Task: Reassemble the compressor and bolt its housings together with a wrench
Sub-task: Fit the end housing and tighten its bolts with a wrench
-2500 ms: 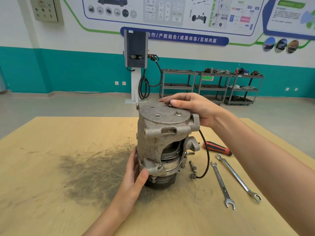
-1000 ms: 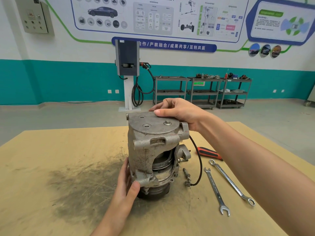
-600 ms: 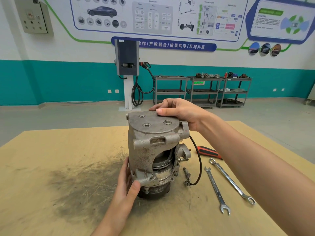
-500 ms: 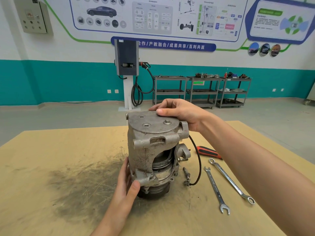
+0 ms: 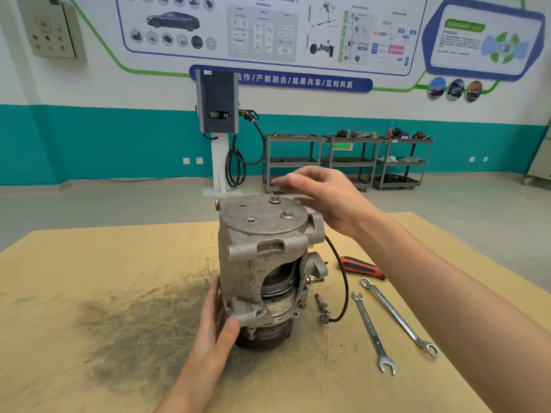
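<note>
The grey metal compressor (image 5: 262,263) stands upright on the wooden table (image 5: 89,293). Its upper housing covers the inner body, which shows through a side cut-out. Two bolt heads stick up from the top plate, the far bolt (image 5: 274,199) and the near bolt (image 5: 287,215). My left hand (image 5: 216,320) grips the compressor's lower left flange, thumb in front. My right hand (image 5: 322,195) hovers blurred just above the top plate's far right edge, fingers spread, holding nothing. A black cable (image 5: 343,281) hangs from the housing's right side.
Two combination wrenches, the near wrench (image 5: 372,332) and the far wrench (image 5: 396,317), lie on the table right of the compressor. A red-handled tool (image 5: 360,267) lies behind them. A loose bolt (image 5: 320,301) lies by the base. A dark stain (image 5: 134,323) spreads left. Shelving carts (image 5: 348,159) stand far behind.
My right hand has lifted off the compressor's top plate and opened, uncovering the far bolt. My left hand stays on the lower flange.
</note>
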A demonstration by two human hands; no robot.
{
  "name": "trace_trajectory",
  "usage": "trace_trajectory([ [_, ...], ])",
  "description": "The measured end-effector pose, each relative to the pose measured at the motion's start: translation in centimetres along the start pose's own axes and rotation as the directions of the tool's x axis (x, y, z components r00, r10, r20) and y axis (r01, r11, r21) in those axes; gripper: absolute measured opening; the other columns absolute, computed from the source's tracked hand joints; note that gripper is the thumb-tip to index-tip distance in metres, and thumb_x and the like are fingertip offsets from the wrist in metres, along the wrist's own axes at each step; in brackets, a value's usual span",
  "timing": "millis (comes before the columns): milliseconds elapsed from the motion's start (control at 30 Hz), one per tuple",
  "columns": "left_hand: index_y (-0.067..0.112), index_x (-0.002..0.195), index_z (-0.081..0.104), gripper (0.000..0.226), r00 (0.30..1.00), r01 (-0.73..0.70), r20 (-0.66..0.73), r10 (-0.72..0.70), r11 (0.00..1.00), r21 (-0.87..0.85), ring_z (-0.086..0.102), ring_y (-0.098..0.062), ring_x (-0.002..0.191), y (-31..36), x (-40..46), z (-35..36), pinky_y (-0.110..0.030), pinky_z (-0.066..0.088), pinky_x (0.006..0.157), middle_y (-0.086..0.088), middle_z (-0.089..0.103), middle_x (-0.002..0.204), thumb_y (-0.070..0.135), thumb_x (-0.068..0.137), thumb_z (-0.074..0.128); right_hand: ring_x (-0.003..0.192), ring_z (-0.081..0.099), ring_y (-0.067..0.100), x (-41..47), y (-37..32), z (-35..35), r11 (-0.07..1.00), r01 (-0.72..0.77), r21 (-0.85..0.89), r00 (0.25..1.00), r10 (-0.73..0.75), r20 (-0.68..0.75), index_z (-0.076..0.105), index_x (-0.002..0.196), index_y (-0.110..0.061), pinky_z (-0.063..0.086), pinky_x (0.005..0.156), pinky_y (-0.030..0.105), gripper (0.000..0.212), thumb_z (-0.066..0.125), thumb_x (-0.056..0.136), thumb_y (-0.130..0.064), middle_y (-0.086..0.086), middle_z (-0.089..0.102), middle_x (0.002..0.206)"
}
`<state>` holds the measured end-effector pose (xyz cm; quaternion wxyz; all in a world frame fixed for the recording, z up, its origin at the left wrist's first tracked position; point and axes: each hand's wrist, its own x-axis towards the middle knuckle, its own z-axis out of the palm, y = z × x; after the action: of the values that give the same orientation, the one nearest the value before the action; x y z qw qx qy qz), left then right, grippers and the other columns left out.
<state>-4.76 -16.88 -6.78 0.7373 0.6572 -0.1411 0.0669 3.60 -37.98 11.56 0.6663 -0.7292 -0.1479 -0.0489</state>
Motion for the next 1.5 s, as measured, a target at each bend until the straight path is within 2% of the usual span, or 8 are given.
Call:
trace_trajectory([
  [267, 0.049, 0.138, 0.024, 0.116, 1.000, -0.020, -0.016, 0.019, 0.999, -0.034, 0.041, 0.028, 0.116, -0.4, 0.2, 0.0, 0.002, 0.039, 0.084, 0.042, 0.036, 0.133, 0.091, 0.039, 0.067, 0.047, 0.057, 0.006, -8.1, 8.3, -7.1, 0.551, -0.409, -0.727, 0.912, 0.256, -0.319, 0.062, 0.088, -0.017, 0.046, 0.046, 0.022, 0.018, 0.059, 0.095, -0.034, 0.002, 0.069, 0.070],
  [433, 0.055, 0.132, 0.026, 0.066, 1.000, -0.008, -0.012, 0.007, 0.999, -0.038, 0.037, 0.029, 0.117, -0.7, 0.0, 0.0, 0.001, 0.037, 0.088, 0.055, 0.039, 0.122, 0.066, 0.075, 0.058, 0.065, 0.061, 0.015, -11.4, 11.4, -7.0, 0.071, -0.410, -0.909, 0.843, 0.411, -0.347, 0.047, 0.076, -0.023, 0.048, 0.060, 0.026, 0.032, 0.049, 0.090, -0.052, -0.007, 0.059, 0.076],
  [633, 0.053, 0.132, 0.026, 0.066, 1.000, -0.002, -0.019, 0.002, 1.000, -0.009, 0.038, 0.032, 0.113, -0.5, -0.1, 0.1, 0.006, 0.037, 0.081, 0.059, 0.042, 0.116, 0.065, 0.075, 0.056, 0.073, 0.054, 0.015, -11.7, 12.7, -5.5, -0.013, -0.393, -0.920, 0.808, 0.473, -0.352, 0.045, 0.068, -0.022, 0.037, 0.052, 0.025, 0.021, 0.052, 0.082, -0.038, -0.007, 0.050, 0.074],
  [767, 0.050, 0.135, 0.027, 0.062, 1.000, -0.002, -0.021, 0.002, 1.000, -0.027, 0.039, 0.032, 0.113, -0.8, 0.0, 0.1, 0.005, 0.037, 0.081, 0.048, 0.039, 0.126, 0.050, 0.078, 0.052, 0.061, 0.051, 0.011, -11.2, 12.4, -5.8, 0.097, -0.465, -0.880, 0.783, 0.508, -0.358, 0.050, 0.067, -0.018, 0.037, 0.048, 0.023, 0.025, 0.057, 0.078, -0.039, -0.004, 0.053, 0.069],
  [900, 0.051, 0.130, 0.033, 0.063, 0.998, -0.013, -0.063, 0.010, 0.999, -0.047, 0.040, 0.031, 0.112, -0.7, 0.2, 0.2, 0.004, 0.039, 0.080, 0.046, 0.042, 0.125, 0.064, 0.075, 0.062, 0.044, 0.048, 0.013, -11.8, 12.3, -6.9, 0.552, -0.605, -0.573, 0.766, 0.600, -0.232, 0.055, 0.080, -0.015, 0.036, 0.040, 0.021, 0.015, 0.052, 0.089, -0.026, 0.001, 0.055, 0.064],
  [1067, 0.046, 0.133, 0.029, 0.057, 0.998, 0.012, -0.055, -0.014, 0.999, -0.031, 0.041, 0.037, 0.099, -0.8, 0.3, 0.3, 0.004, 0.039, 0.077, 0.038, 0.035, 0.128, 0.037, 0.079, 0.047, 0.050, 0.043, 0.012, -12.0, 10.8, -7.9, 0.936, -0.277, -0.217, 0.960, 0.279, -0.020, 0.066, 0.094, -0.009, 0.025, 0.047, 0.026, 0.020, 0.047, 0.100, -0.009, 0.003, 0.054, 0.063],
  [1267, 0.039, 0.135, 0.029, 0.063, 0.998, 0.002, -0.055, -0.004, 0.999, -0.034, 0.039, 0.037, 0.100, 0.1, 0.2, 0.7, 0.006, 0.037, 0.079, 0.029, 0.035, 0.136, 0.047, 0.077, 0.051, 0.050, 0.044, 0.011, -9.3, 6.1, -7.6, 0.971, 0.028, 0.236, 0.996, -0.047, 0.075, 0.050, 0.138, -0.018, 0.043, 0.049, 0.018, 0.051, 0.054, 0.089, -0.005, 0.013, 0.060, 0.082],
  [1500, 0.039, 0.134, 0.027, 0.081, 0.999, -0.027, -0.041, 0.026, 0.999, -0.019, 0.041, 0.034, 0.104, 0.1, 0.2, 0.7, 0.004, 0.038, 0.080, 0.028, 0.035, 0.137, 0.067, 0.068, 0.065, 0.053, 0.048, 0.011, -5.6, 1.7, -4.5, 0.889, 0.101, 0.447, 0.990, -0.135, 0.044, 0.067, 0.110, -0.017, 0.037, 0.041, 0.017, 0.026, 0.050, 0.091, -0.012, 0.009, 0.065, 0.085],
])
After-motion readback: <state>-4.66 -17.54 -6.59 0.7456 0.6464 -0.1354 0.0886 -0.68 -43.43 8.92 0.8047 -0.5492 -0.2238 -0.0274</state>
